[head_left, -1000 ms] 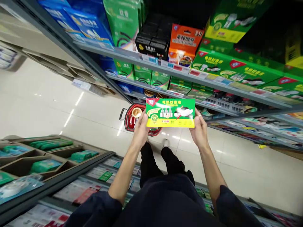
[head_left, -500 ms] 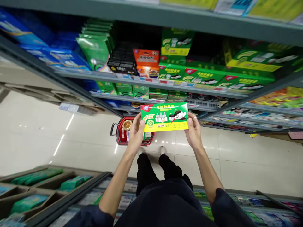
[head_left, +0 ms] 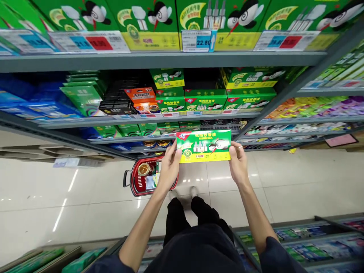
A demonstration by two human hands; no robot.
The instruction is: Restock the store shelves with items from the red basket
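Between my two hands is a green and yellow box of mosquito repellent liquid (head_left: 204,146), its front with bottles and a cartoon mosquito turned up toward me. My left hand (head_left: 169,167) grips the box's left end, thumb on the front and fingers behind. My right hand (head_left: 238,163), with a ring on one finger, grips the right end in the same manner. Similar green boxes (head_left: 205,100) stand on the shelf just beyond. Below and left of my left hand, a red shopping basket (head_left: 134,176) sits on the floor, holding a gold-lidded jar (head_left: 144,169) and some packets.
Shelving (head_left: 159,60) spans the front, its upper shelf close and lined with green boxes and price labels. An orange box (head_left: 141,99) and black packs (head_left: 118,100) stand on a lower shelf. Cardboard display bins (head_left: 51,261) are behind at left. Tiled floor (head_left: 298,182) runs along the aisle.
My view has tilted up, so the upper shelf with its price labels now shows. The box stays in both hands, slightly further right in the picture.
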